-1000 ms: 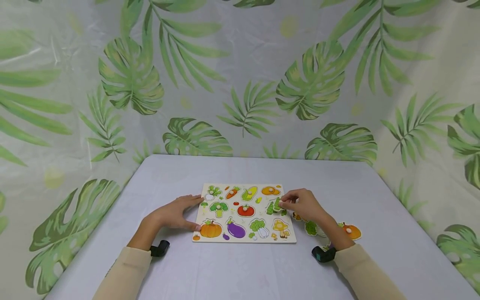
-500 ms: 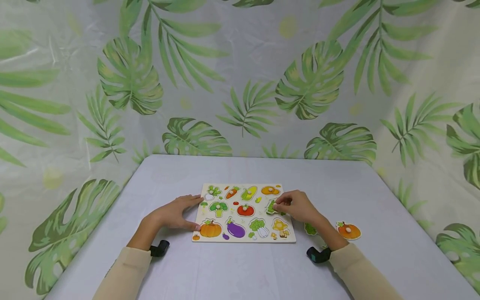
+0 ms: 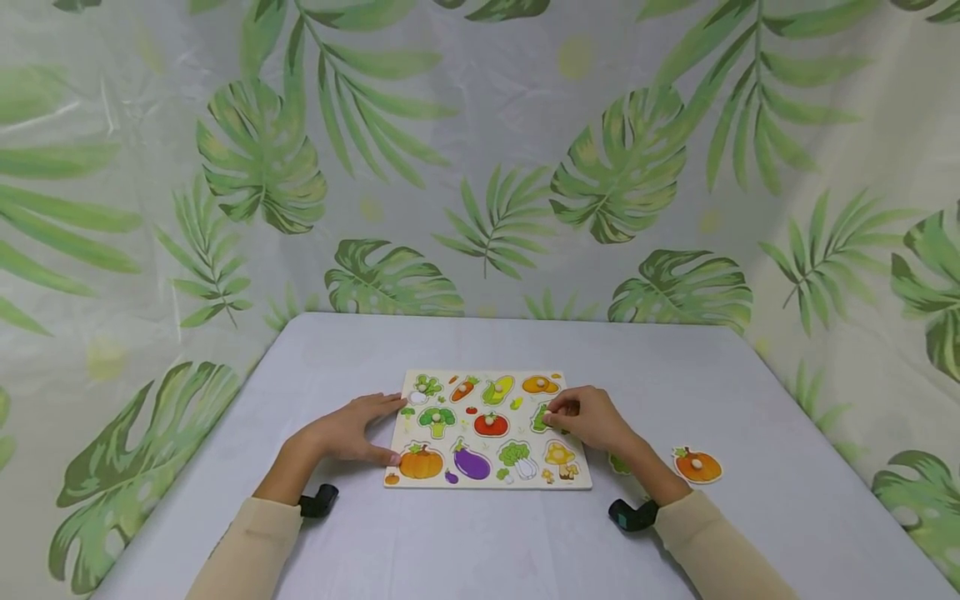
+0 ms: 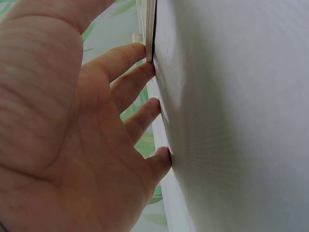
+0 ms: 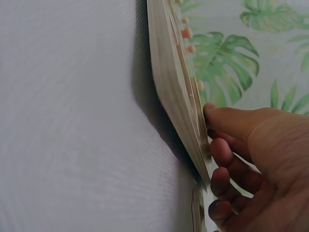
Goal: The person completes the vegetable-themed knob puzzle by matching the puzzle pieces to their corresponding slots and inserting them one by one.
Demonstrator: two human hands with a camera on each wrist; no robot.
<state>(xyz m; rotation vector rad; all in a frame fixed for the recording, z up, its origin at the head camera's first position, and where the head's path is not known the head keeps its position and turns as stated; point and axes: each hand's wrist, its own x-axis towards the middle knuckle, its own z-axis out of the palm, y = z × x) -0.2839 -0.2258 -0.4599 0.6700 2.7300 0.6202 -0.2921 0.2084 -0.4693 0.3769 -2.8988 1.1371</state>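
Note:
In the head view a wooden vegetable puzzle board point(image 3: 450, 433) lies flat on the table. My left hand point(image 3: 352, 429) rests at its left side, fingers spread and touching the edge; the left wrist view shows the fingertips point(image 4: 153, 104) along that edge and the table. At the right of the middle row, my right hand point(image 3: 596, 421) pinches a green vegetable puzzle piece point(image 3: 538, 418) between thumb and index finger, over its matching spot. The hand covers part of the piece, and its knob is hidden. Knobbed pieces such as the tomato point(image 3: 491, 423) and broccoli point(image 3: 435, 419) sit in the board.
Right of the board lies a loose pumpkin piece point(image 3: 697, 465). Another green piece point(image 3: 619, 464) shows partly from under the right forearm. Printed pictures without knobs fill the board's front row, among them an eggplant point(image 3: 472, 460). A leaf-patterned curtain point(image 3: 495, 167) hangs behind the table.
My right hand has moved slightly left and brought the green piece down onto its spot, more in line with the outline. The left hand has stayed at the board's edge.

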